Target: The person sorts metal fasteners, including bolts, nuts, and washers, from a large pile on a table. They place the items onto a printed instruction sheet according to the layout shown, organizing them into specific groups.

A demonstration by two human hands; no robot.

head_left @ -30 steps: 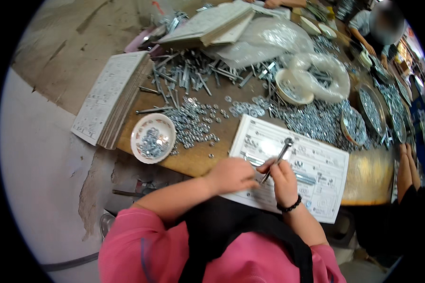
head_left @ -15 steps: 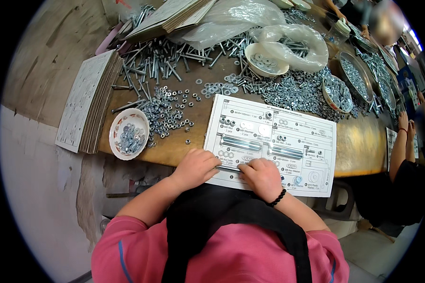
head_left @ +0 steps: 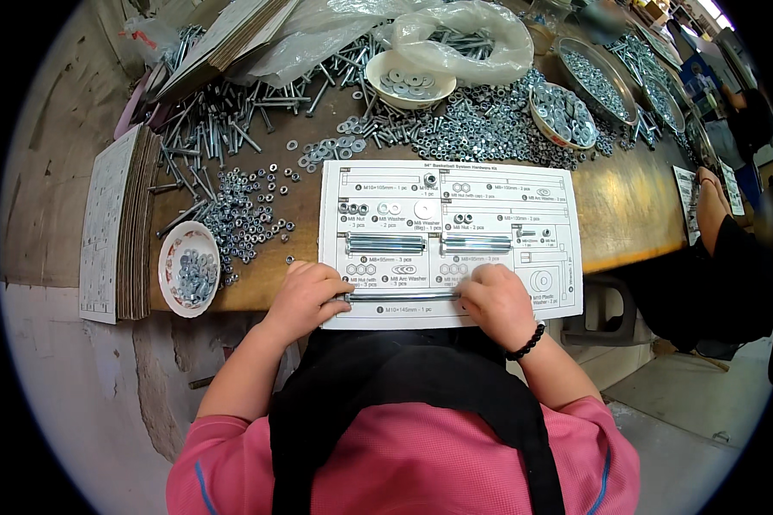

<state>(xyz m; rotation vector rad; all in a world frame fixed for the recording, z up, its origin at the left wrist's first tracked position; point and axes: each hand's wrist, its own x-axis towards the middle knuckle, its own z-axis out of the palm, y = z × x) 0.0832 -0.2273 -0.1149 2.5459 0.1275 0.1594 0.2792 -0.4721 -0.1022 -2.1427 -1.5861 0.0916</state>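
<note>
A white printed card (head_left: 438, 320) lies in front of me at the table's near edge. Across its lower part rests a long steel bolt (head_left: 404, 297). My left hand (head_left: 307, 298) is closed on the bolt's left end, and my right hand (head_left: 502, 305) is closed at its right end, its fingertips partly hidden. Above it on the card lie two sets of shorter bolts, a left set (head_left: 385, 245) and a right set (head_left: 477, 245). Several nuts (head_left: 353, 209), a pair of washers (head_left: 389, 209) and a larger nut (head_left: 429, 180) sit in the upper boxes.
A bowl of small metal parts (head_left: 195, 275) stands left, beside stacked cards (head_left: 139, 223). Loose nuts (head_left: 245, 210), bolts (head_left: 232, 120) and a bowl of washers (head_left: 408, 83) lie beyond the card, with a plastic bag (head_left: 489, 26) behind. At right is another person's arm (head_left: 711, 206).
My hands have moved apart, the right one sliding toward the bolt's right end. More of the long bolt now shows between them. The view has shifted, so the table sits further left.
</note>
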